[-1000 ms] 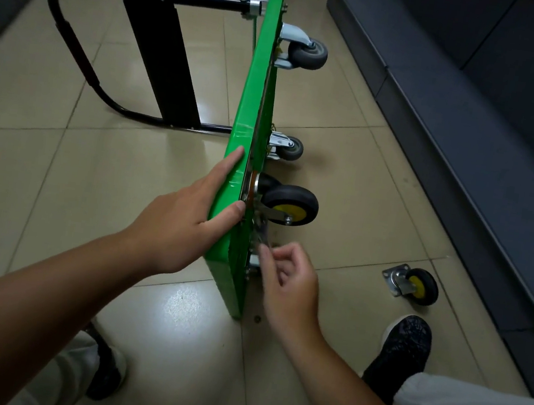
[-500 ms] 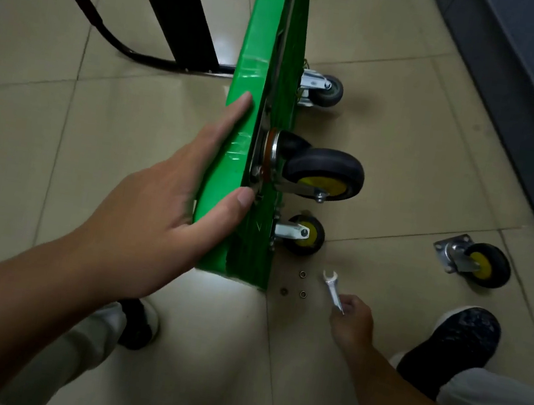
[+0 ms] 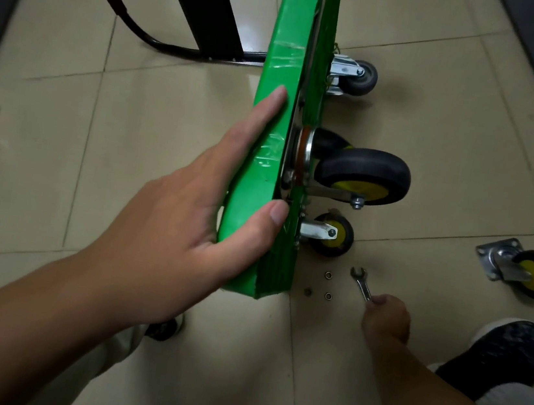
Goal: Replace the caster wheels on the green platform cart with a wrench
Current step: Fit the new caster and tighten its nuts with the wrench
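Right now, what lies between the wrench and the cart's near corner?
Three small nuts, loose on the tile between wrench and green cart, in the head view.

My left hand [image 3: 165, 240] clamps the cart [image 3: 288, 52], fingers straight, thumb over its edge; my right hand [image 3: 386, 320], low, fists the wrench [image 3: 361, 282].
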Motion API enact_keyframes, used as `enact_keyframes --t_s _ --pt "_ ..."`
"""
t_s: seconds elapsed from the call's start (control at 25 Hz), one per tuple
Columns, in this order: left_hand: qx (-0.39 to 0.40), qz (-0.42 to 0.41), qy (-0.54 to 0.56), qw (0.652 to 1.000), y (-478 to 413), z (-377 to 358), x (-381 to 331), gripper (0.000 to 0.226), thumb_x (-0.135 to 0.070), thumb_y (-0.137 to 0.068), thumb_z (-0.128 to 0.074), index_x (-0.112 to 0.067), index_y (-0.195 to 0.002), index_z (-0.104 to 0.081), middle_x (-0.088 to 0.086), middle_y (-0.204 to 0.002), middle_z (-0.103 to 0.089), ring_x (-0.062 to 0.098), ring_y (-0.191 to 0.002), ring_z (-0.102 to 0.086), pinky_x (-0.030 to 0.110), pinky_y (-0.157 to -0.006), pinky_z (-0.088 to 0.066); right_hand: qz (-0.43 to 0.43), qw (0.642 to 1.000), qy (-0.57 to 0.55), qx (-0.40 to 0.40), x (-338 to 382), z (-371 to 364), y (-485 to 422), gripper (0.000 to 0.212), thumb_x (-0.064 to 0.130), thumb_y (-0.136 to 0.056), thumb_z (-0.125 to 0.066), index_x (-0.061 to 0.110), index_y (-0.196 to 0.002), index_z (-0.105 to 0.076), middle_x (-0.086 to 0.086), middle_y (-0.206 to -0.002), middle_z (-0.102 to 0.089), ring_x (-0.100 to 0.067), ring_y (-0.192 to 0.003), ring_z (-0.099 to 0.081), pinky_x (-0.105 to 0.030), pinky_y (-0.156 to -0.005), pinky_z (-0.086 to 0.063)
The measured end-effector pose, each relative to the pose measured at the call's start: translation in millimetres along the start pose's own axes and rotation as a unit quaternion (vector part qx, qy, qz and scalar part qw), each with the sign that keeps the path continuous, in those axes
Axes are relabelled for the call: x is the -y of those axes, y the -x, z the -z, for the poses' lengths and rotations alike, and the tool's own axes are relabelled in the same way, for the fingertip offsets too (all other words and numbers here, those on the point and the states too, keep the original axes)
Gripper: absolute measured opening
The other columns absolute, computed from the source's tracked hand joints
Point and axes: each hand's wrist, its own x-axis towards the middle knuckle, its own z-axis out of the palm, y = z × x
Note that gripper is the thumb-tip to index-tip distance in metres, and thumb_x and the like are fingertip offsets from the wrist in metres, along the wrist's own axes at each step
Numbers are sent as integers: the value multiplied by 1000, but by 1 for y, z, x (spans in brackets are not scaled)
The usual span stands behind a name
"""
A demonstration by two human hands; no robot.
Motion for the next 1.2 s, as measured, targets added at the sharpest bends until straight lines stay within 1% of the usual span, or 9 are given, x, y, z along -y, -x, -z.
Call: enact_keyframes --t_s 0.16,0.24,0.4,0.48,0.72,0.84,0.96,1.12,1.2 --pt "2 3 2 1000 1 0 1 74 -64 -89 -40 -59 -153 -3 -31 -141 -47 5 -101 -63 35 -80 -51 46 997 55 12 -1 5 -3 4 10 -83 -74 6 -84 -73 -20 -94 -70 -40 -91 -66 -40 -78 -55" --pt "3 0 7 1000 1 0 2 74 -63 -90 -40 -58 -154 -4 -30 -143 -47 7 -105 -63 38 -82 -52 146 989 37 -3 2 2 -2 9 12 -83 -75 6 -85 -69 -17 -93 -68 -37 -87 -64 -38 -75 -53" --pt "3 -3 21 1000 1 -1 4 73 -62 -91 -41 -55 -155 -6 -29 -143 -46 12 -112 -62 44 -88 -52 311 943 26 113 8 -26 14 44 24 -73 -85 20 -112 -66 4 -104 -60 -15 -96 -57 -31 -81 -49" --pt "1 -7 24 1000 1 -2 5 73 -61 -92 -41 -54 -156 -7 -30 -143 -46 12 -114 -61 44 -89 -53 336 929 84 128 -1 -46 12 53 18 -70 -85 11 -119 -66 -6 -109 -64 -25 -104 -62 -33 -88 -48" --pt "-5 -18 39 999 0 -3 8 74 -58 -92 -42 -52 -157 -8 -36 -151 -35 -1 -125 -53 31 -99 -48 345 920 149 107 -1 -55 13 27 -1 -80 -69 0 -107 -69 -22 -101 -65 -40 -94 -66 -44 -80 -53" --pt "-8 -17 37 999 0 -3 8 74 -58 -91 -43 -53 -156 -9 -40 -149 -35 -5 -125 -51 28 -100 -47 348 912 184 116 2 -52 15 29 8 -93 -57 5 -121 -64 -17 -117 -62 -34 -110 -62 -41 -90 -48" --pt "-10 -16 39 999 0 -3 6 73 -59 -91 -43 -55 -155 -11 -38 -145 -41 2 -121 -57 38 -100 -50 353 904 215 108 3 -37 15 21 18 -98 -51 13 -115 -62 -6 -116 -62 -24 -114 -59 -32 -87 -43" --pt "-16 -18 42 999 0 -3 5 72 -64 -88 -43 -60 -153 -11 -45 -138 -41 8 -120 -58 43 -100 -50 244 957 9 157 28 -4 28 10 13 -87 -73 8 -95 -70 -6 -92 -72 -18 -90 -66 -16 -71 -44" --pt "-21 -14 45 999 0 -3 5 73 -68 -85 -42 -64 -150 -11 -47 -137 -39 10 -119 -59 47 -101 -50 226 957 -106 151 59 23 41 11 13 -79 -79 19 -82 -70 5 -77 -70 -11 -77 -66 -22 -75 -51"
